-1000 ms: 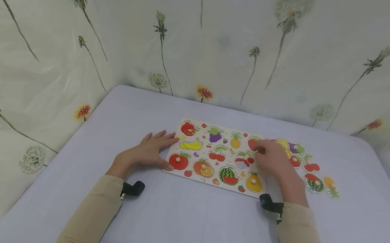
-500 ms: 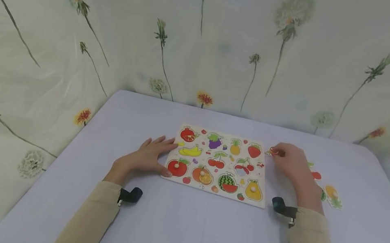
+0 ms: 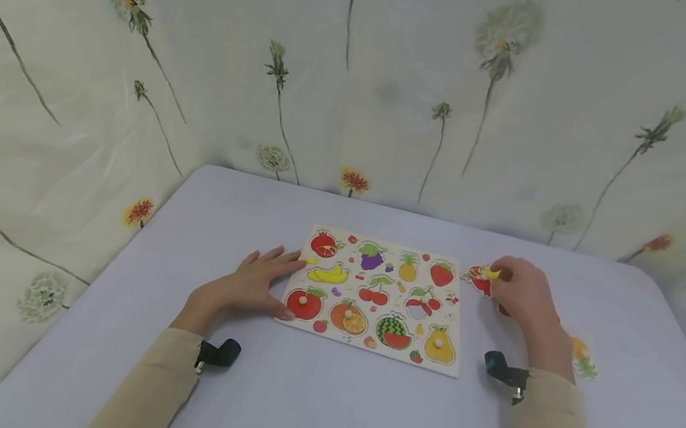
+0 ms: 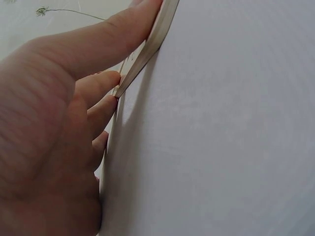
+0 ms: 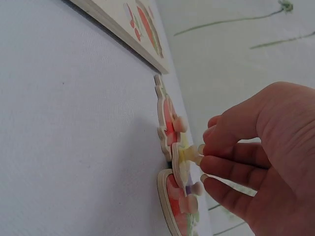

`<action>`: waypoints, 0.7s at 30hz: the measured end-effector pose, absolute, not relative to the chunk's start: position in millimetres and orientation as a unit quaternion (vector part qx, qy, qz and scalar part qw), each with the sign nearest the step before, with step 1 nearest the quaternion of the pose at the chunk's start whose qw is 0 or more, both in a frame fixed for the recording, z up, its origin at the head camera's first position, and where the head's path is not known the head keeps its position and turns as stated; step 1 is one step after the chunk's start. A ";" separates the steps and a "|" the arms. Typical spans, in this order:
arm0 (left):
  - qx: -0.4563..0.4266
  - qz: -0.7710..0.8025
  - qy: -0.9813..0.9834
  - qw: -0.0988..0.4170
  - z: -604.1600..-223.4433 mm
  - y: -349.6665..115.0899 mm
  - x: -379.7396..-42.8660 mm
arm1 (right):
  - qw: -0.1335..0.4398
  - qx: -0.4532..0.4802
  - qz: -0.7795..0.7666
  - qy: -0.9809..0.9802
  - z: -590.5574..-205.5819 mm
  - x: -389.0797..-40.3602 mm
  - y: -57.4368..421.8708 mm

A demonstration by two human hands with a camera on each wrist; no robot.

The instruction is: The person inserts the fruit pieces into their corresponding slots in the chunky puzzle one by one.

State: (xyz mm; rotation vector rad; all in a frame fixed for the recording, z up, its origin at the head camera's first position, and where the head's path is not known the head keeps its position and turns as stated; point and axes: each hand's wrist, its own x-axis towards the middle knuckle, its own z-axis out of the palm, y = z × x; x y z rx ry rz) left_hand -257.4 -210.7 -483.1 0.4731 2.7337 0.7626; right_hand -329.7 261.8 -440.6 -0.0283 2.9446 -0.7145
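A flat wooden fruit puzzle board (image 3: pixel 379 349) lies on the table, with knobs on its apple (image 3: pixel 303 303), orange (image 3: pixel 347 317) and pear (image 3: pixel 439 344). My left hand (image 3: pixel 246 281) rests spread on its left edge, the thumb at the near corner and fingertips on the rim. To the right of the board, my right hand (image 3: pixel 524 293) pinches the knob of a yellow banana puzzle piece (image 5: pixel 183 160) between thumb and fingertips. Beneath and beside that piece lies a pomegranate puzzle piece (image 3: pixel 477 281). In the right wrist view a red piece (image 5: pixel 172 201) stands nearest the camera.
Loose fruit pieces lie partly hidden under the right hand, and an orange-yellow pineapple piece (image 3: pixel 584 358) sits to its right. The white-covered table (image 3: pixel 317 413) meets a flowered curtain (image 3: pixel 387 126) at the back.
My right hand has moved right, from the board's strawberry to the loose pieces. The pomegranate piece now lies closer to the board, and the banana piece is at the fingertips. The left hand stays put.
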 end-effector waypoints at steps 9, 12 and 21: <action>0.166 0.253 0.944 0.130 -484.7 -213.0 -257.7 | 0.046 0.006 -0.239 0.970 -447.8 -334.0 263.5; 0.168 0.258 0.942 0.135 -482.8 -212.3 -257.4 | 0.053 0.006 -0.239 0.970 -448.9 -333.6 263.8; 0.162 0.255 0.943 0.136 -480.6 -211.9 -256.3 | 0.060 -0.003 -0.222 0.973 -446.0 -331.6 262.1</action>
